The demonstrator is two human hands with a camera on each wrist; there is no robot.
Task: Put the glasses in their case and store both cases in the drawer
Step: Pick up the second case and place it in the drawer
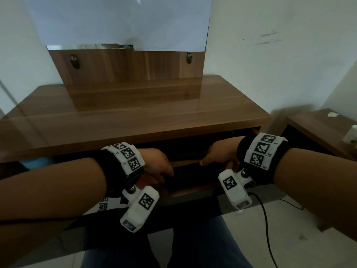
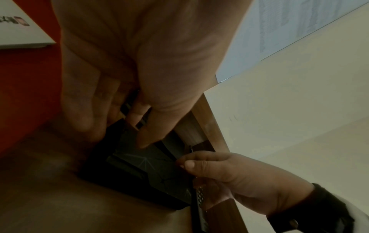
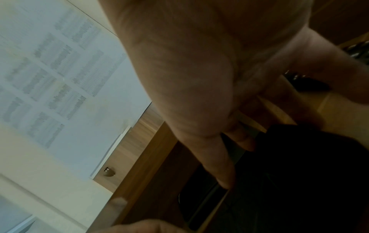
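Observation:
A long black glasses case (image 1: 193,176) is held level between both hands, just above the open drawer (image 1: 193,191) under the wooden desk top (image 1: 135,117). My left hand (image 1: 160,169) grips its left end, and the thumb and fingers curl over it (image 2: 115,134). My right hand (image 1: 216,155) pinches its right end between thumb and fingers (image 3: 235,162). The case (image 2: 143,167) is shut and has a faint line pattern on its lid. I see no glasses or second case clearly; the inside of the drawer is dark.
A red object (image 2: 30,78) and a white box (image 2: 22,31) lie at the drawer's left. A dark item with small buttons (image 2: 199,195) lies by my right hand. A low side table (image 1: 318,124) stands to the right. A cable (image 1: 266,219) hangs below my right wrist.

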